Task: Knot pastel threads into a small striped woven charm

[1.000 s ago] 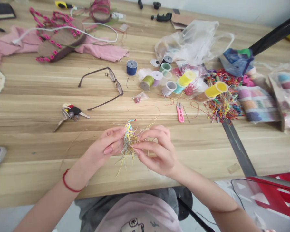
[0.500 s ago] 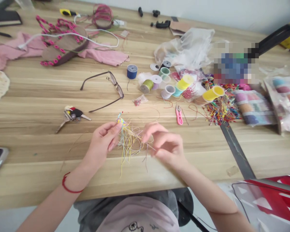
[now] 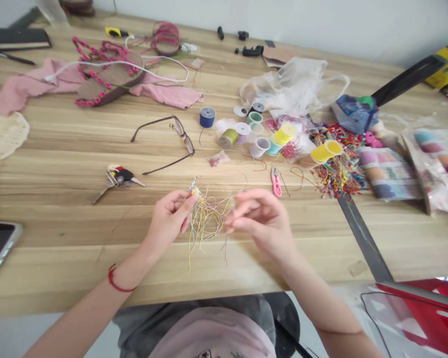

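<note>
My left hand [image 3: 172, 215] pinches a small knotted piece of cord work [image 3: 196, 191] in yellow, blue and purple between thumb and fingers. From it a loose bundle of thin threads [image 3: 208, 219], mostly yellow and pale, spreads down and to the right over the tabletop. At the right end of these threads is my right hand [image 3: 259, 219], its thumb and fingertips drawn together in a pinch on strands of thread. The exact strand between those fingertips is blurred. Pink thread snips [image 3: 276, 182] lie beyond my right hand.
Thread spools [image 3: 259, 147] and a heap of coloured cords [image 3: 339, 174] lie at the back right. Eyeglasses [image 3: 179, 127] and keys [image 3: 115, 180] are beyond my left hand. A phone [image 3: 0, 248] rests at the left edge; a sandal [image 3: 112, 84] lies on pink cloth.
My right hand has turned, and its thumb and fingers have come closer together at the threads. My left hand keeps its pinch on the knotted piece. The whole view has shifted slightly.
</note>
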{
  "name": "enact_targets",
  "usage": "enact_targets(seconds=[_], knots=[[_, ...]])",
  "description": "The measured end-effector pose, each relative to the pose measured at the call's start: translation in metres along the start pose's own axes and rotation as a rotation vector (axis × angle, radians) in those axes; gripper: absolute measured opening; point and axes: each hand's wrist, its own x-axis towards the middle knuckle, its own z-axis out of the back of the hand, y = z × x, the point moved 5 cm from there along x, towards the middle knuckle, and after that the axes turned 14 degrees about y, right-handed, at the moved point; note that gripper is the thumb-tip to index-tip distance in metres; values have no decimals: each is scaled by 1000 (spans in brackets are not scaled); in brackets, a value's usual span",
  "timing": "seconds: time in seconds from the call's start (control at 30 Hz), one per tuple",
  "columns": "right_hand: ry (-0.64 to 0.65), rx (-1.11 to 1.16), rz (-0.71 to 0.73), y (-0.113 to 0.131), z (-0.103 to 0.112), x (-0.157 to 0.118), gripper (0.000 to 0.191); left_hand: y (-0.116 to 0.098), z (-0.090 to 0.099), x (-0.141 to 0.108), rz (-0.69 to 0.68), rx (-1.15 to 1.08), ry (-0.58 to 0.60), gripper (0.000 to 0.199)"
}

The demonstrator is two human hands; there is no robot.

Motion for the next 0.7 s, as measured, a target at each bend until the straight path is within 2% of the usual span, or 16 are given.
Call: enact_targets(seconds=[0.03, 0.1, 0.23, 0.7], knots=[[-8, 54, -102, -13, -2, 2, 33, 0, 0, 1, -2, 6, 6, 30], [8, 136, -244, -35, -6, 4, 26, 0, -1, 2, -6, 18, 17, 31], [-2, 175, -357, -61, -7, 6, 13, -2, -2, 2, -18, 39, 40, 31], [-88, 181, -348, -75, -6, 3, 19, -4, -16, -7, -44, 111, 55, 20]])
